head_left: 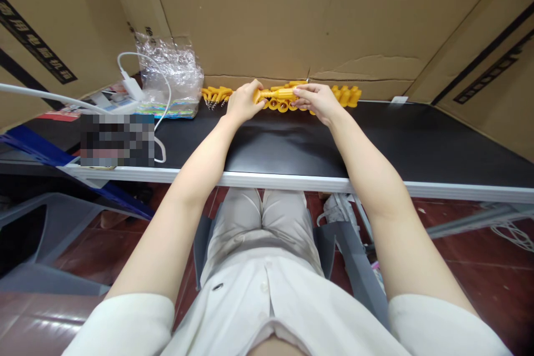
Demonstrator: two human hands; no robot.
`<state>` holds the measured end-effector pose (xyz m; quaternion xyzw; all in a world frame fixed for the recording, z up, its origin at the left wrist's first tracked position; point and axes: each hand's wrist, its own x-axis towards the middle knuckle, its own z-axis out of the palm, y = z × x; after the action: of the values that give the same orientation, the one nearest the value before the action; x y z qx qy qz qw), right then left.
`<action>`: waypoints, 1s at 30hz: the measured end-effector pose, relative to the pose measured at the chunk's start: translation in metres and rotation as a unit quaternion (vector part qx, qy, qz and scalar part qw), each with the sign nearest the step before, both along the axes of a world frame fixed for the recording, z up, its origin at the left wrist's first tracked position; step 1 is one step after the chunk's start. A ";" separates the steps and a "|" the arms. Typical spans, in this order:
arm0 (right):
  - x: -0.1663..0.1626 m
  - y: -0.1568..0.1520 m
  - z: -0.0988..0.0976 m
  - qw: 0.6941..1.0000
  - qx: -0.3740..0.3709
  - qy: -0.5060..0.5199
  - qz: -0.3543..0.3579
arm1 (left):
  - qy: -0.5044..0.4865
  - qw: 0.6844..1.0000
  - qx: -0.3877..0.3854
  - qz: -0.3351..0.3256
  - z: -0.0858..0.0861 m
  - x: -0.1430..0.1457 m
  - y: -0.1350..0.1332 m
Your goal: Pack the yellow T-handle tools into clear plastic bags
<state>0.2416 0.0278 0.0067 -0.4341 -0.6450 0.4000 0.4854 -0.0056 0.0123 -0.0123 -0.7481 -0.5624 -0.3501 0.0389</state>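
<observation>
Both my hands are over the back of the black tabletop, joined by a yellow plastic corkscrew [284, 93] lying level between them. My left hand [245, 102] has thumb and fingers closed round its left end. On the right end, my right hand [319, 102] pinches the slim tube-like part with its fingertips. Left of my left hand lies a pile of yellow handles [217, 92] with metal spirals pointing toward me. Yellow tubes [282, 105] with round open ends lie just beneath the held piece. More yellow tubes [347, 95] are grouped beyond my right hand.
Cardboard walls [267, 16] enclose the table's back and sides. At left are a clear plastic bag [171, 78], a white cable with a plug [132, 87] and a blurred-out device [117, 141]. A pale metal edge [287, 181] runs along the table front [287, 150].
</observation>
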 end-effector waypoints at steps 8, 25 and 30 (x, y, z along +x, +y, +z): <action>-0.005 -0.017 0.010 1.000 -0.022 0.013 0.007 | -0.008 1.000 0.001 -0.018 0.001 -0.003 -0.002; -0.004 -0.009 0.007 1.000 0.001 0.009 -0.005 | -0.011 1.000 -0.014 -0.012 0.005 0.001 -0.006; -0.004 -0.004 0.004 1.000 -0.002 0.024 -0.006 | -0.005 1.000 -0.016 -0.009 0.003 0.002 -0.003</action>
<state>0.2378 0.0242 0.0109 -0.4288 -0.6299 0.4086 0.5023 -0.0041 0.0090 -0.0089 -0.7521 -0.5611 -0.3451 0.0204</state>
